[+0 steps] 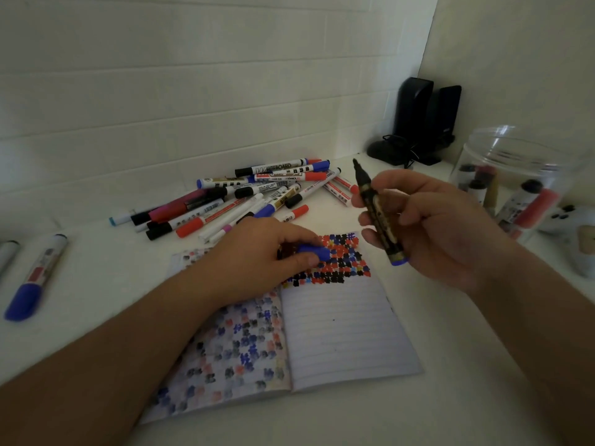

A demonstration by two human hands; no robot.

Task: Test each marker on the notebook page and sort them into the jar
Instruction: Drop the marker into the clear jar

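Note:
My right hand [431,230] grips an uncapped marker [375,210] with a black and gold barrel and a blue end, tip pointing up, above the notebook [338,333]. My left hand [257,255] rests on the open notebook and pinches a blue cap [314,251]. The right page carries rows of red, blue and black test marks at its top; the left page shows faded marks. A clear jar [512,175] at the right holds several markers. A pile of markers [257,194] lies behind the notebook.
A blue-capped marker [35,278] and another marker [6,255] lie apart at the left. Two black speakers [421,117] with cables stand in the back corner. A small white figure [573,226] sits right of the jar. A white wall runs behind the table.

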